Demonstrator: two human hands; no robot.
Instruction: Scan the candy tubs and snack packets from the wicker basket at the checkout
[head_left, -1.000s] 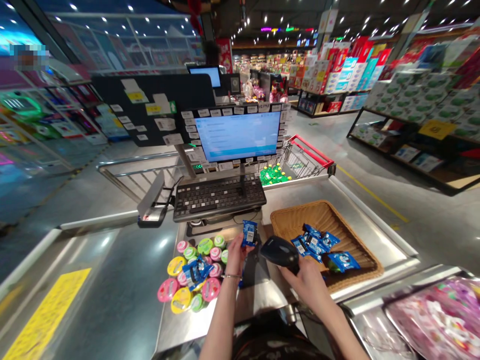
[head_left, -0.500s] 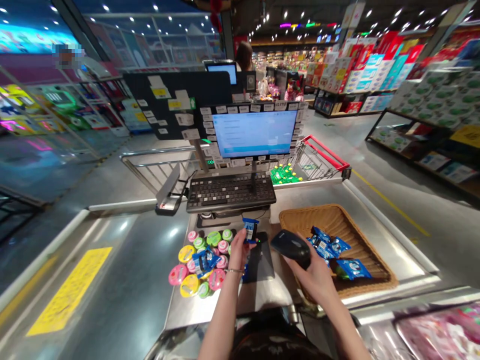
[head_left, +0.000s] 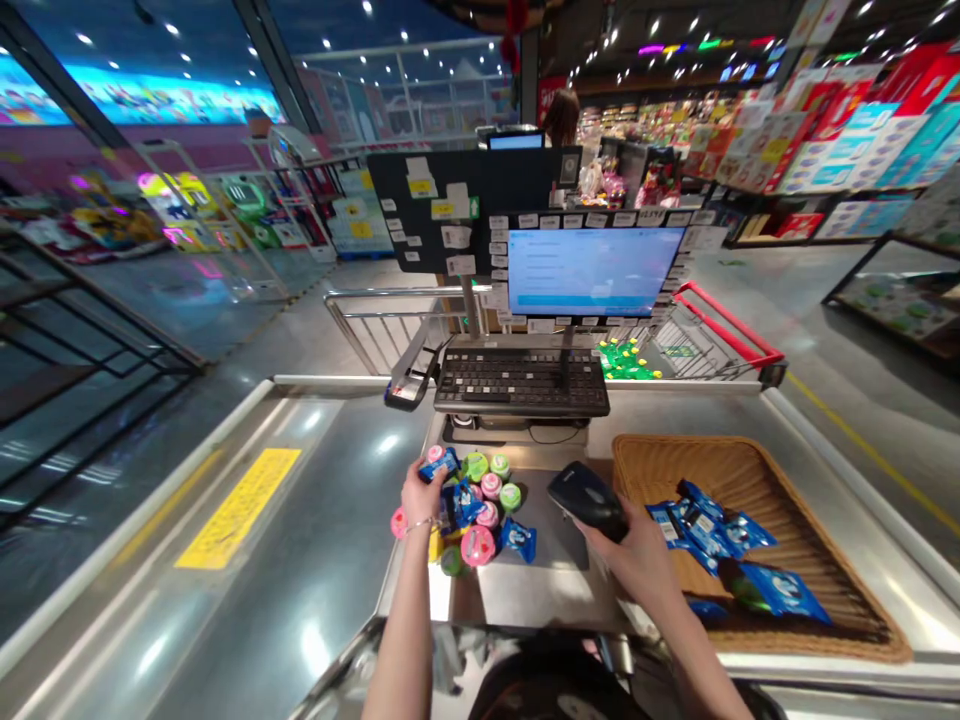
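My left hand (head_left: 420, 500) is closed on a small blue candy packet (head_left: 439, 464), above the left side of a group of round tubs with pink, green and yellow lids (head_left: 478, 545). Several blue packets (head_left: 463, 503) lie on top of the tubs, and one packet (head_left: 518, 538) rests just right of them on the metal counter. A black barcode scanner (head_left: 586, 497) is in my right hand (head_left: 637, 550), its head pointing up and left over the counter. To its right, a wicker basket (head_left: 757, 455) holds several blue packets (head_left: 709, 530).
Behind the tubs stand a black keyboard (head_left: 523, 380) and a lit monitor (head_left: 592, 270). A card terminal (head_left: 409, 385) is left of the keyboard. Beyond the counter is a shopping cart (head_left: 739, 335) with green bottles (head_left: 628, 360). A person (head_left: 562, 118) is further back.
My left hand has moved left with the packet, from beside the scanner to over the tubs. The scanner stays in my right hand. The view has turned left.
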